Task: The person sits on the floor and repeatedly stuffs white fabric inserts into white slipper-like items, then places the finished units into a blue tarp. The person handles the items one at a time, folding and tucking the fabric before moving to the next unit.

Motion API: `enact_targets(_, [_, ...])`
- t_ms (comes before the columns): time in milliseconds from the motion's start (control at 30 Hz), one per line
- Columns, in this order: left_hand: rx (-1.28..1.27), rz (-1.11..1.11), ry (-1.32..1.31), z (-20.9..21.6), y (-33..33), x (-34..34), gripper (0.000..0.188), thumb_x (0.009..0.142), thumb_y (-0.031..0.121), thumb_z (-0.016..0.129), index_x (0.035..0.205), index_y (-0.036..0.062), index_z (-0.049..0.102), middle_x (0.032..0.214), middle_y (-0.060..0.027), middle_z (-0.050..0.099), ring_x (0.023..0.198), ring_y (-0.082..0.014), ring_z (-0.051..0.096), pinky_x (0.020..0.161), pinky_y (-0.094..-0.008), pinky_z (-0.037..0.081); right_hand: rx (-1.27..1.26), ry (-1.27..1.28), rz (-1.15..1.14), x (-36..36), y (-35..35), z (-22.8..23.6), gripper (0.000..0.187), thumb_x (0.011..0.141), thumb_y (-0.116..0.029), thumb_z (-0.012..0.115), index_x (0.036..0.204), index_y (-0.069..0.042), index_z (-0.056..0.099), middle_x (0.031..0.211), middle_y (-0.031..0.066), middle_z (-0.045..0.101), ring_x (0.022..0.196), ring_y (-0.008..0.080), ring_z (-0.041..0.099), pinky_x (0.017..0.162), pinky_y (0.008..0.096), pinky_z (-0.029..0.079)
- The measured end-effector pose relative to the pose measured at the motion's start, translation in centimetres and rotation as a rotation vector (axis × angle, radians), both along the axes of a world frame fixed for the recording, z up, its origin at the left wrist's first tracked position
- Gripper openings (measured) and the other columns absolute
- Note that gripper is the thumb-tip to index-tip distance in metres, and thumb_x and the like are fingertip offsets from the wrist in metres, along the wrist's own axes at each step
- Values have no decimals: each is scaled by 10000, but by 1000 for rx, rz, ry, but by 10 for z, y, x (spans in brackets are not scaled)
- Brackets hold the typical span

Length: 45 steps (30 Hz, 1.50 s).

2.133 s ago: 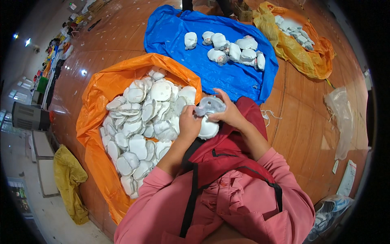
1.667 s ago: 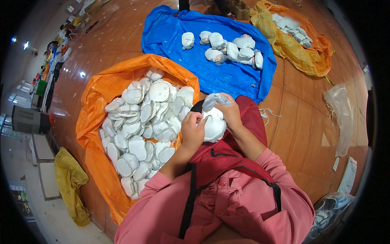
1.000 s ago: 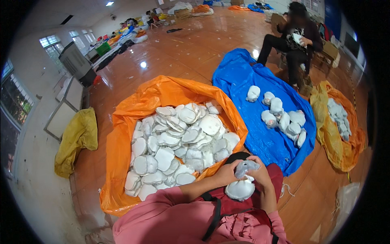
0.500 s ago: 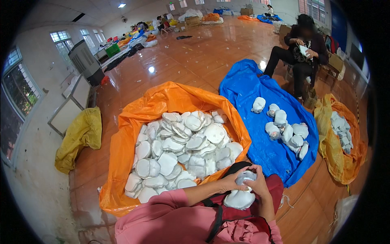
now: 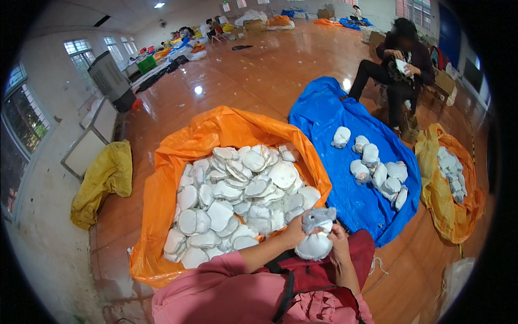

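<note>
Toy (image 5: 314, 246) is held up in front of the body, between the two hands, above the red apron (image 5: 360, 252). Long axis runs near to far, tilted slightly right at the far end: rounded white end toward the wearer, grey head end away. A dark round spot is seen on the grey part.

Left hand (image 5: 294, 232) is clamped on the toy's left side, at the join of grey and white; some of its fingers are hidden behind. Right hand (image 5: 339, 244) is set at the opposite side, fingertips bent against the right edge near the same join; whether a firm pinch is made cannot be told. So toy lies right of the left hand, left of the right hand; both are in contact, neither is nearer.

Orange sack (image 5: 148, 237) is spread just left and beyond, filled with flat white pieces (image 5: 221, 215). Blue sheet (image 5: 318, 108) is laid farther right, stuffed pieces (image 5: 370, 154) grouped on it. Past its right edge, yellow sack (image 5: 430, 181). Beyond the sheet, co-worker (image 5: 399, 89) is seated, white item (image 5: 402, 67) in hand.
</note>
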State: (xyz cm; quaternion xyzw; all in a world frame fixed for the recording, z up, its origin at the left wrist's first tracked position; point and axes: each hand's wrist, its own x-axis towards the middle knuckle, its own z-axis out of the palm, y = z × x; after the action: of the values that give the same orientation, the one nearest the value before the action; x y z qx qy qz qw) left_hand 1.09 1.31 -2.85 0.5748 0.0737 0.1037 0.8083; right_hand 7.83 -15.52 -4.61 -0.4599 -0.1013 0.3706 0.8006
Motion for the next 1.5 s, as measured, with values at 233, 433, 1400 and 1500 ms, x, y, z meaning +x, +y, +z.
enact_targets(233, [39, 211, 23, 2, 2, 8, 445, 773, -13, 685, 1196, 32, 554, 1099, -58, 636, 1014, -149, 588, 900, -311, 474, 3, -237, -43, -3, 24, -19, 368, 801, 33, 667, 1111, -46, 485, 1074, 45, 538, 1034, 126, 526, 892, 246, 426])
enact_targets(433, [-135, 200, -74, 24, -8, 18, 409, 821, 25, 701, 1194, 26, 533, 1110, -72, 611, 975, -177, 608, 835, -310, 511, 39, -240, -93, -2, 27, 7, 428, 784, 4, 722, 1106, -69, 449, 1057, 39, 534, 988, 117, 535, 855, 256, 448])
enact_targets(1400, [1108, 373, -281, -9, 9, -4, 570, 660, 167, 760, 1164, 47, 521, 985, -173, 586, 849, -382, 603, 721, -400, 498, -75, -153, 144, -26, 5, -30, 435, 791, -3, 728, 1115, -43, 441, 1021, 35, 578, 929, 109, 566, 810, 268, 484])
enact_targets(1500, [1157, 364, -344, -10, 14, -10, 540, 686, 155, 736, 1169, 45, 521, 987, -176, 586, 842, -383, 598, 706, -409, 499, -61, -86, 184, -30, 1, -10, 331, 856, -65, 662, 1124, -40, 470, 1039, 34, 573, 948, 118, 557, 838, 280, 466])
